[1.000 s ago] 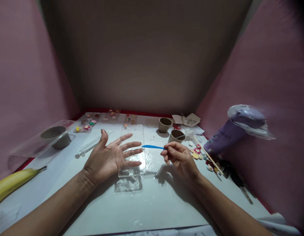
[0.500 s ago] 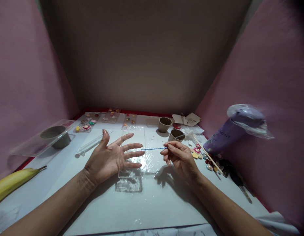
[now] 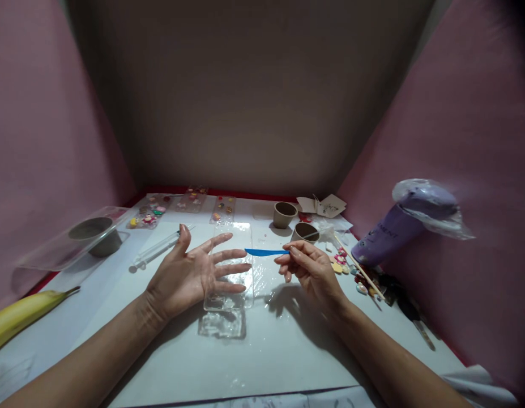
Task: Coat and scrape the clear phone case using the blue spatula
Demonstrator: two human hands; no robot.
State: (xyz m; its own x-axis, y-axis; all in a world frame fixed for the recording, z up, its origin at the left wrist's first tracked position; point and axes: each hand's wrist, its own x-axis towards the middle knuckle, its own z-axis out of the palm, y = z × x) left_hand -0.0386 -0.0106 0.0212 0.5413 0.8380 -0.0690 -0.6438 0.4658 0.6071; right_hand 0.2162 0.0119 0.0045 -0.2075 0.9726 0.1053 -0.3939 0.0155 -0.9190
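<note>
My left hand [image 3: 183, 275] is palm up with its fingers spread, bearing a clear, shiny plastic case [image 3: 248, 294]. The fingers show through the case, and its shadow falls on the white sheet below. In my right hand [image 3: 315, 275], a small blue plastic knife [image 3: 266, 253] is pinched between thumb and fingers. Its flat blade points left, with the tip beside my left fingertips; I cannot tell if they touch.
A clear syringe [image 3: 156, 252] lies behind my left hand, with a banana [image 3: 28, 314] further left. Two grey cups [image 3: 284, 215] stand at the back right. Small charms [image 3: 341, 258], a wooden stick [image 3: 359, 269] and a purple bag [image 3: 381, 235] are on the right.
My right hand has rolled the blue knife from edge-on to showing its flat side, and lifted it slightly. My left hand and the case have barely shifted.
</note>
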